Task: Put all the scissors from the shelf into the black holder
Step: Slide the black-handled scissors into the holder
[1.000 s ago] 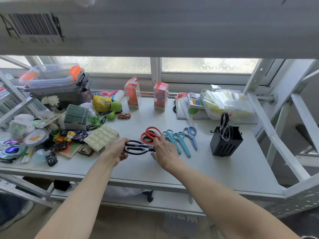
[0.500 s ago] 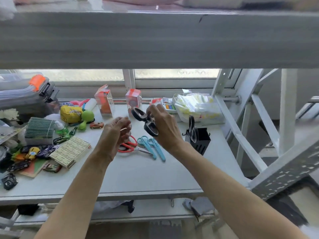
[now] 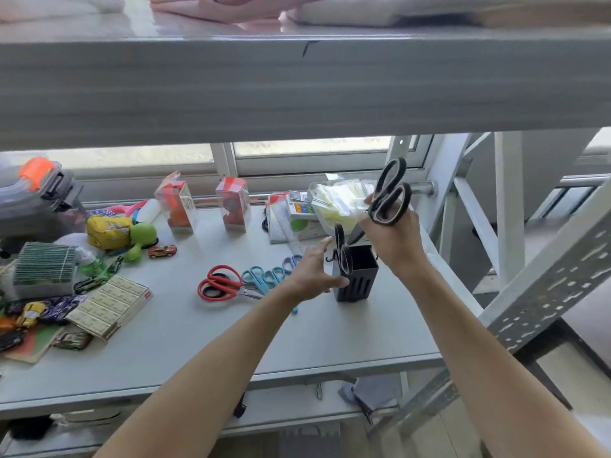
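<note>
My right hand (image 3: pixel 393 241) holds the black-handled scissors (image 3: pixel 390 195) upright above the black holder (image 3: pixel 358 279), handles up and blade tip pointing down toward its opening. One pair of dark scissors (image 3: pixel 342 247) stands in the holder. My left hand (image 3: pixel 312 274) is open, fingers spread, against the holder's left side. On the shelf to the left lie the red scissors (image 3: pixel 220 282), two teal scissors (image 3: pixel 261 279) and a blue pair (image 3: pixel 292 261) partly hidden by my left hand.
The grey shelf (image 3: pixel 198 342) carries toy cars, a yellow pouch (image 3: pixel 107 228), a stack of boxes (image 3: pixel 110 305), two clear boxes (image 3: pixel 233 203) and a plastic bag (image 3: pixel 340 201). An upper shelf beam (image 3: pixel 297 90) hangs overhead. Slanted metal struts (image 3: pixel 542 289) stand on the right.
My right hand has carried the black scissors to the right and turned them tip down over the holder. My left hand has moved right to the holder's side. The view has shifted right.
</note>
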`<state>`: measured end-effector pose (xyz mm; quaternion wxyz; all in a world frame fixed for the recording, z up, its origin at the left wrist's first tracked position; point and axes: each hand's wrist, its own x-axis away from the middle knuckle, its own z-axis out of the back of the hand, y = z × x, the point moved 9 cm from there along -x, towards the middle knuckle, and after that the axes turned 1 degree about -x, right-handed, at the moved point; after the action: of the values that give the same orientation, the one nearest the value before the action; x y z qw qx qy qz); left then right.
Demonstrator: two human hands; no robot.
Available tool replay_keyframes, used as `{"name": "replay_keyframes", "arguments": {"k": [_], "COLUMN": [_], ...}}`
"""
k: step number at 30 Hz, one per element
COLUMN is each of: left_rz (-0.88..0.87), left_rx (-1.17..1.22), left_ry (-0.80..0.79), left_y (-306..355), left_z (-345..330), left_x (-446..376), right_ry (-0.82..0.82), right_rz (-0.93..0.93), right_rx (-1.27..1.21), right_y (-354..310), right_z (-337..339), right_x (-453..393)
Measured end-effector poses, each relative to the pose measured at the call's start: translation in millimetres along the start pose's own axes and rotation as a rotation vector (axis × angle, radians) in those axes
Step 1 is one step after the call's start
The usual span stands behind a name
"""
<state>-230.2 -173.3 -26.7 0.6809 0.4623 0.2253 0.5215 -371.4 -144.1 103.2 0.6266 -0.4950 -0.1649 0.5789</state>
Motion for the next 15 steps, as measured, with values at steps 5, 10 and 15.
{"name": "replay_keyframes", "arguments": {"k": [5, 10, 15], "left_rz": [0.021, -0.004, -0.026], "left_rx": [-0.029, -0.015, 0.011], "left_ry": [0.018, 0.02, 0.024], "left_y": [-7, -17, -20], "left_z": [-10, -11, -13], "left_x": [-12, -16, -20], "right_ry": [-0.229, -0.454, -0.552], "right_rz": [-0.057, 0.02, 0.02], "right_rx": [0.172, 0.436, 0.494], "right_y": [37, 47, 47], "right_z": [-32, -58, -70], "right_x": [5, 7, 12]}}
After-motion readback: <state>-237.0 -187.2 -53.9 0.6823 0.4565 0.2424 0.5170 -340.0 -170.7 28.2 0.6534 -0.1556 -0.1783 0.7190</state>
